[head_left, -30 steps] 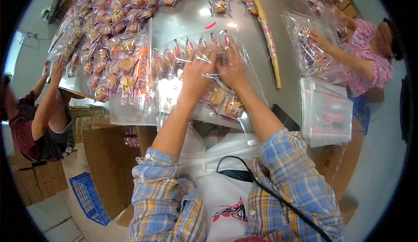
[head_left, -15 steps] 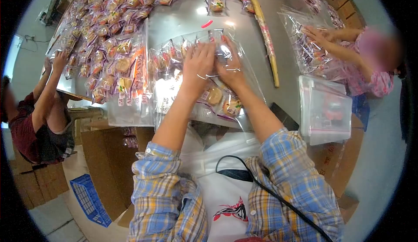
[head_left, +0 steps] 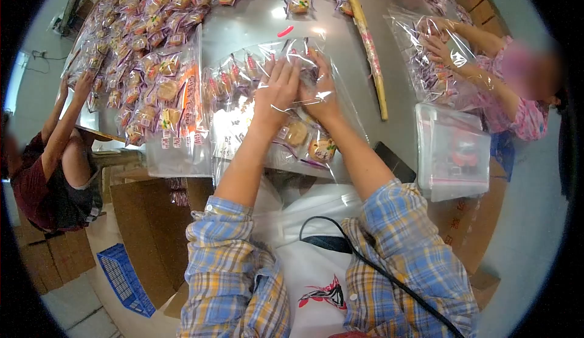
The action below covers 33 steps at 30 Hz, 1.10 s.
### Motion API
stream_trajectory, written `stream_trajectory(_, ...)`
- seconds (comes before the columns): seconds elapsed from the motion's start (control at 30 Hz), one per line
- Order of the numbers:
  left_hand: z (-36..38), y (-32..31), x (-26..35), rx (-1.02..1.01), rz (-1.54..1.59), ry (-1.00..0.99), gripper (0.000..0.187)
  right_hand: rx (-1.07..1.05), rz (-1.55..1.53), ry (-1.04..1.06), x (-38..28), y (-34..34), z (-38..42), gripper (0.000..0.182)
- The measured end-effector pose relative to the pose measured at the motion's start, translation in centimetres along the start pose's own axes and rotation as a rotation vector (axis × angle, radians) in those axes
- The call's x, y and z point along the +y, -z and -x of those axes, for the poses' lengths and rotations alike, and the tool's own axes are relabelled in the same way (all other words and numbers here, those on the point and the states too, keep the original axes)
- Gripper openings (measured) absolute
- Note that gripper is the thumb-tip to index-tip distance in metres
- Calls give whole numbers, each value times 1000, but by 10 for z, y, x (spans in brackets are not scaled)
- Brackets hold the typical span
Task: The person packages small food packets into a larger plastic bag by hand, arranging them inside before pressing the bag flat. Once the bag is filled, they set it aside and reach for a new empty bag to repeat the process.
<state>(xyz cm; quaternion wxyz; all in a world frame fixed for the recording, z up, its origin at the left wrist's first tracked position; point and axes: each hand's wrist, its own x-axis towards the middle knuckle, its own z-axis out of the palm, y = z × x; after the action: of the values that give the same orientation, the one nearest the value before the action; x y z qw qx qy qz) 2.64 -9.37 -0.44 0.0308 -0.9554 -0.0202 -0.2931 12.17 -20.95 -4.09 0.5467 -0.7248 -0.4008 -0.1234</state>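
Observation:
A large transparent plastic bag [head_left: 348, 118] lies flat in front of me, holding several small wrapped round pastries [head_left: 295, 133]. My left hand [head_left: 278, 92] rests on the packets at its middle, fingers stretched forward and palm down. Close beside it, my right hand [head_left: 320, 91] presses along the packets at the right, fingers extended and its thumb side partly hidden. Plastic glints across both hands, so they seem to be under the upper film of the bag. Red-marked packets [head_left: 250, 65] stand in a row beyond the left hand.
A heap of wrapped pastries [head_left: 152, 21] covers the table's left and far side. A printed bag [head_left: 176, 161] lies at left, a yellow stick [head_left: 368, 49] at right. Transparent bags [head_left: 453, 155] are stacked near a dark flat object [head_left: 394, 163]. Co-workers sit at both sides; the right one handles a bag [head_left: 426, 73].
My hands stay on the packets with only a slight shift. The right co-worker's hands have moved a little at their bag, and the left co-worker's arms have shifted.

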Motion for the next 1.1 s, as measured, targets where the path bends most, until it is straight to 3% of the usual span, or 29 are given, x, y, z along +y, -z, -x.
stream_trajectory(0.27,-7,-7,4,17,-2,49,57,-29,114,-20,1,3,2,75)
stream_trajectory(0.43,-19,-6,5,95,-25,46,54,-48,-82,-92,-1,11,0,67)
stream_trajectory(0.53,-24,-7,13,28,-128,94,49,4,-165,-80,6,7,4,60)
stream_trajectory(0.63,-27,-13,17,73,-152,144,44,-94,-349,-265,2,13,-3,62)
stream_trajectory(0.7,-25,-24,11,178,-139,141,41,-97,-231,-341,-8,20,-5,57)
stream_trajectory(0.73,-22,-27,8,132,-116,126,48,-96,-137,-346,-13,22,-2,55)
stream_trajectory(0.77,-22,-31,8,70,-117,149,44,-98,-42,-348,-16,24,-1,53)
stream_trajectory(0.8,-23,-31,8,63,-113,142,44,-64,-54,-166,-13,20,-5,49)
stream_trajectory(0.9,-24,-27,8,80,-66,142,43,-330,115,-413,-41,50,14,55)
stream_trajectory(0.93,-25,-26,9,90,-45,145,42,-367,153,-389,-60,64,14,61)
stream_trajectory(1.03,-27,-21,12,97,-54,153,38,-737,388,-304,-127,108,9,68)
stream_trajectory(1.1,-28,-23,12,92,-50,148,35,-863,501,-251,-124,109,36,76)
